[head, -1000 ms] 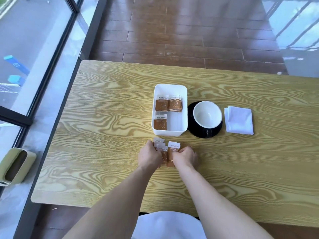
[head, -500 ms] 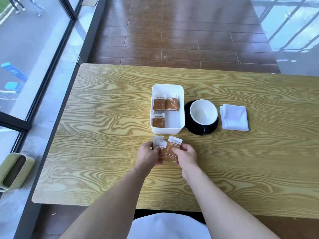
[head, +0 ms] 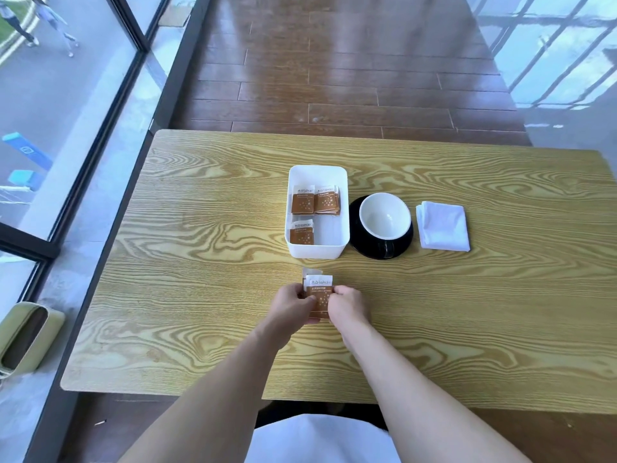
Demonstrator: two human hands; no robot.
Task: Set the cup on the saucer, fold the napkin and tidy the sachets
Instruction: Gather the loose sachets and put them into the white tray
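Both hands, left (head: 291, 304) and right (head: 347, 304), pinch a small stack of sachets (head: 319, 294) just above the table (head: 200, 262); the stack, loosely fanned 1 s ago, is now squared up, so it looks ready for the tray. Beyond: tray (head: 344, 208) with 3 sachet piles, cup (head: 384, 215) on saucer (head: 359, 238), napkin (head: 443, 226) folded.

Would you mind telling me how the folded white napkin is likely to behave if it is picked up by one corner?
The napkin looks like thin, soft layers, so it would probably droop and unfold. It seems light, likely sliding easily on the smooth wooden table.
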